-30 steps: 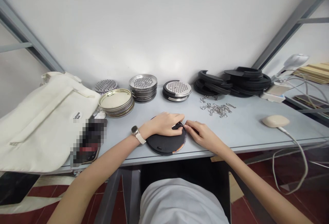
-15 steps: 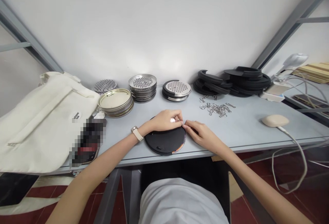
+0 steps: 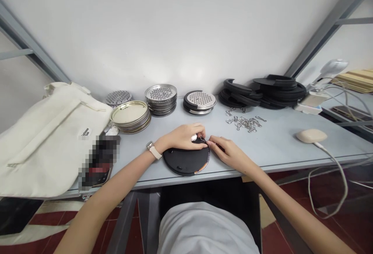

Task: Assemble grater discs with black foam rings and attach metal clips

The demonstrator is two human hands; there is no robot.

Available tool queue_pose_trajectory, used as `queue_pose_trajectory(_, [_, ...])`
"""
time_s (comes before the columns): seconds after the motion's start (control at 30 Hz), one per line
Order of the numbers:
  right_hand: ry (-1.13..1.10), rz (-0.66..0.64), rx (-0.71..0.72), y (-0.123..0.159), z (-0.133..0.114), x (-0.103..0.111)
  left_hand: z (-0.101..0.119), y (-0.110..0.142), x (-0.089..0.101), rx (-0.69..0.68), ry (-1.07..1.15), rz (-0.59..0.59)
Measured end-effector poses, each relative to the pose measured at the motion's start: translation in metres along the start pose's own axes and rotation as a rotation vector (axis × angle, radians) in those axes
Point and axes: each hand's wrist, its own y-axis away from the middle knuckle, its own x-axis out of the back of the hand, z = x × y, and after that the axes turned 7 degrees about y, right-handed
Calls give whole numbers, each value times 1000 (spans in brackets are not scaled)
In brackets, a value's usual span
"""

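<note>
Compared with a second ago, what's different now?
The left hand has curled its fingers and drawn back slightly leftward, uncovering more of the black disc. The right hand stays at the disc's edge; the metal clips and grater stack lie as before.

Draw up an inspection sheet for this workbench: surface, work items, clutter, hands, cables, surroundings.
Surface: pale table, with stacks along its wall side.
Work items: black disc near the front edge; stack of silvery metal discs; stack of gold-rimmed discs; piled black parts; loose metal clips.
Clutter: cream bag at far left, a pixelated item beside it.
Hands: left hand lies over the disc's far part; right hand meets it at the disc's right edge. A small metal piece shows between them; which hand grips it cannot be told.
Cables: white cable from the beige device hangs past the front edge.
Surroundings: pale wall, grey metal frame, red floor tiles. Other people: nothing seen.
</note>
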Motion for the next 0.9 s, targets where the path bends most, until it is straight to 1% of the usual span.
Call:
queue_pose_trajectory(0.13, [-8,-5,11,0,0,0,-1,0,-2,-9,-40,1])
queue_pose_trajectory(0.3, [-3,3,4,0,2,-1,1,0,-3,-16,-36,15])
queue_pose_trajectory(0.4, [21,12,2,0,2,-2,3,0,-2,-12,-10,12])
queue_pose_trajectory(0.5, [66,19,12,0,2,-3,5,-1,0,21,20,3])
queue_pose_trajectory(0.63, [116,23,18,0,0,-3,4,-3,2,52,61,27])
queue_pose_trajectory(0.9, [140,15,29,1,-2,-3,2,-1,6,49,73,10])
